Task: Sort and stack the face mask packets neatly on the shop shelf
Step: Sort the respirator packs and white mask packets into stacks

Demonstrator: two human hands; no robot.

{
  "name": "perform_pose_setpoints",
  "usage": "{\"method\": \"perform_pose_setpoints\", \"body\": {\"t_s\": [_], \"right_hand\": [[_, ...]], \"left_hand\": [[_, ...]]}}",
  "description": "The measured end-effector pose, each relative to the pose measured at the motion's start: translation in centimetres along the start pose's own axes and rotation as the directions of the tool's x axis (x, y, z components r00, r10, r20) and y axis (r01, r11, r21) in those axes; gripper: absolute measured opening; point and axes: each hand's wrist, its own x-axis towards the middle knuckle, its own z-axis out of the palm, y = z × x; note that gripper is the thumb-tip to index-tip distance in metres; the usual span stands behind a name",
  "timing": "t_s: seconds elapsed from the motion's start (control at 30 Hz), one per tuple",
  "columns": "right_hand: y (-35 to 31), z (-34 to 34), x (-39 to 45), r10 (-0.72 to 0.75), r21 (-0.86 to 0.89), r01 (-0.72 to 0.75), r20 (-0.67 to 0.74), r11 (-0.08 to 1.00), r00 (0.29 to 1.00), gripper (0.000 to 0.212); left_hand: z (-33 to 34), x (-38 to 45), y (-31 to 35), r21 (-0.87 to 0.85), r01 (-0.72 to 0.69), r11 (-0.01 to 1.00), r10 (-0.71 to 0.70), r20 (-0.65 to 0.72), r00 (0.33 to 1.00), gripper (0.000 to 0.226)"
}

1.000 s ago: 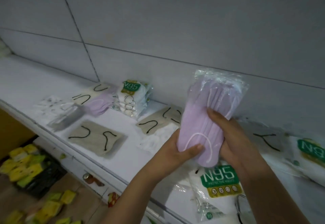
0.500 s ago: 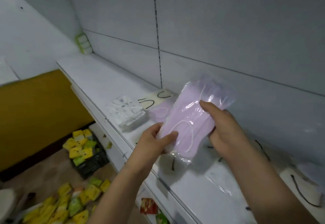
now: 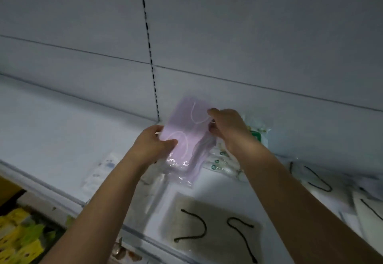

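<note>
Lilac mask packet (image 3: 186, 131) at frame centre, gripped at opposite ends by left hand (image 3: 154, 143) and right hand (image 3: 227, 127); probably for squaring onto lilac stack beneath, against shelf (image 3: 51, 131) back.

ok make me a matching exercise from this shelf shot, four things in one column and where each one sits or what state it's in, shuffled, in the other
Things
1. lilac face mask packet in clear plastic
2. grey mask packet with black ear loops
3. white packet with green print
4. yellow and green packets

Places or states
A. below the shelf, lower left
B. flat at the front edge of the white shop shelf
C. gripped by left hand and right hand
D. behind the right hand, against the back wall

Pairs: 1-C, 2-B, 3-D, 4-A
</note>
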Motion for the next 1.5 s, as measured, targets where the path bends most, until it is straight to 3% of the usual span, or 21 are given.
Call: {"method": "perform_pose_setpoints", "body": {"t_s": [0.07, 0.13, 0.2, 0.27, 0.37, 0.47, 0.53, 0.57, 0.63, 0.7, 0.73, 0.8, 0.87, 0.97, 1.03, 1.1, 1.23, 1.33, 1.4, 1.5], "right_hand": [[0.5, -1.3, 0.3, -0.093, -0.238, 0.059, -0.135, 0.969, 0.986, 0.049], [1.8, -2.2, 0.1, -0.233, -0.465, 0.122, -0.19, 0.877, 0.954, 0.047], [3.4, -2.7, 0.0, -0.347, -0.674, 0.143, -0.178, 0.725, 0.921, 0.043], [5.2, -3.1, 0.2, -0.373, -0.846, 0.078, -0.147, 0.527, 0.916, 0.042], [7.7, -2.9, 0.6, -0.382, -0.925, 0.048, -0.108, 0.377, 0.918, 0.045], [7.9, -2.5, 0.4, -0.436, -0.907, 0.089, -0.111, 0.412, 0.893, 0.047], [7.3, -2.9, 0.0, -0.468, -0.877, 0.122, -0.126, 0.464, 0.874, 0.051], [6.9, -3.3, -0.4, -0.506, -0.855, 0.162, -0.13, 0.492, 0.853, 0.052], [6.1, -4.6, -1.4, -0.592, -0.787, 0.272, -0.142, 0.553, 0.793, 0.047], [5.7, -6.8, -2.6, -0.629, -0.712, 0.344, -0.174, 0.612, 0.758, 0.034], [5.8, -8.4, -3.2, -0.634, -0.707, 0.335, -0.205, 0.623, 0.745, 0.029], [7.2, -12.5, -3.9, -0.602, -0.754, 0.231, -0.259, 0.615, 0.755, 0.027], [9.7, -17.2, -4.2, -0.458, -0.811, 0.057, -0.27, 0.583, 0.847, 0.035], [13.6, -22.8, -4.6, -0.199, -0.904, -0.113, -0.21, 0.413, 0.957, 0.057], [15.5, -25.2, -4.5, -0.092, -0.935, -0.129, -0.168, 0.331, 0.982, 0.071], [16.7, -26.6, -4.3, -0.092, -0.941, -0.116, -0.152, 0.318, 0.984, 0.066], [17.2, -27.8, -3.8, -0.341, -0.959, -0.076, -0.17, 0.271, 0.925, 0.023], [16.7, -28.3, -3.9, -0.426, -0.907, -0.026, -0.222, 0.42, 0.877, 0.02], [15.6, -29.0, -4.3, -0.487, -0.806, 0.061, -0.293, 0.589, 0.823, 0.021], [13.2, -30.0, -5.8, -0.539, -0.634, 0.221, -0.365, 0.741, 0.759, 0.006]], "left_hand": [[1.2, 1.8, -0.6, 0.058, 0.019, 0.998, -0.021, 0.04, 0.999, 0.028], [2.4, 2.9, -1.2, 0.152, 0.046, 0.987, -0.057, 0.068, 0.996, 0.031], [3.2, 3.5, -1.5, 0.299, 0.059, 0.952, -0.088, 0.083, 0.993, 0.021], [3.5, 3.4, -1.7, 0.464, 0.066, 0.883, -0.13, 0.107, 0.986, 0.01], [3.7, 3.1, -1.6, 0.586, 0.066, 0.807, -0.174, 0.129, 0.976, 0.022], [3.6, 2.3, -1.1, 0.734, 0.067, 0.676, -0.174, 0.071, 0.982, 0.039], [3.8, 1.4, -1.0, 0.779, 0.016, 0.627, -0.014, -0.009, 1.0, 0.058], [4.4, 0.8, -0.9, 0.742, -0.076, 0.666, 0.139, -0.023, 0.99, 0.056], [5.9, -1.5, -0.5, 0.512, -0.365, 0.778, 0.448, -0.045, 0.893, 0.039], [8.3, -5.0, 0.8, 0.248, -0.584, 0.773, 0.609, -0.033, 0.792, 0.019], [9.7, -6.8, 1.5, 0.164, -0.627, 0.761, 0.635, 0.005, 0.772, 0.016], [13.0, -9.5, 1.8, 0.059, -0.649, 0.758, 0.639, 0.129, 0.758, 0.016], [16.4, -10.7, 1.3, 0.052, -0.651, 0.758, 0.621, 0.249, 0.743, 0.021], [20.5, -10.7, 0.5, 0.166, -0.674, 0.72, 0.592, 0.362, 0.72, 0.051], [22.4, -9.9, 0.8, 0.306, -0.665, 0.681, 0.514, 0.448, 0.732, 0.061], [24.3, -9.2, 1.1, 0.416, -0.632, 0.653, 0.437, 0.475, 0.764, 0.062], [27.7, -9.5, 1.6, 0.652, -0.565, 0.505, 0.299, 0.483, 0.823, 0.087], [29.0, -9.8, 2.4, 0.729, -0.521, 0.444, 0.293, 0.431, 0.854, 0.067], [29.3, -9.9, 3.3, 0.707, -0.505, 0.495, 0.329, 0.386, 0.862, 0.04], [28.6, -10.7, 4.7, 0.646, -0.495, 0.582, 0.361, 0.341, 0.868, 0.026]]}}
